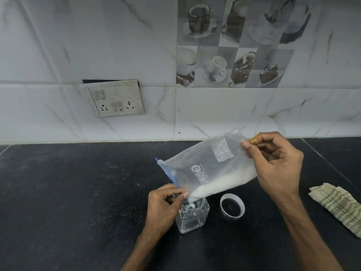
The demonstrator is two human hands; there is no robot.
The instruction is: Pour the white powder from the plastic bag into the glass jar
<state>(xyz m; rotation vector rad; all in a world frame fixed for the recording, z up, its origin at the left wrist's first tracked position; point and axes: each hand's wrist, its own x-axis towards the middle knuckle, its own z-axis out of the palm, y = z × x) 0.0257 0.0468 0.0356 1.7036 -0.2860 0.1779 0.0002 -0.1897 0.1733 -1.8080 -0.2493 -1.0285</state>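
Plastic bag (207,169) tilted over the glass jar (192,216) on a dark counter (78,192).
The right hand (277,165) pinches the raised bottom corner; the left hand (166,204) pinches the low blue-zip mouth at the jar's opening. White powder (218,182) lies along the lower edge. A lid (232,206) rests just beside the jar.

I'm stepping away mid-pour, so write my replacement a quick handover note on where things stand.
Left hand pinches the low corner of the plastic bag at the mouth of the glass jar.
Right hand holds the far corner high.
Done: lid off, beside the jar; a little powder inside.
Left: most white powder sits in the bag; pour it in.
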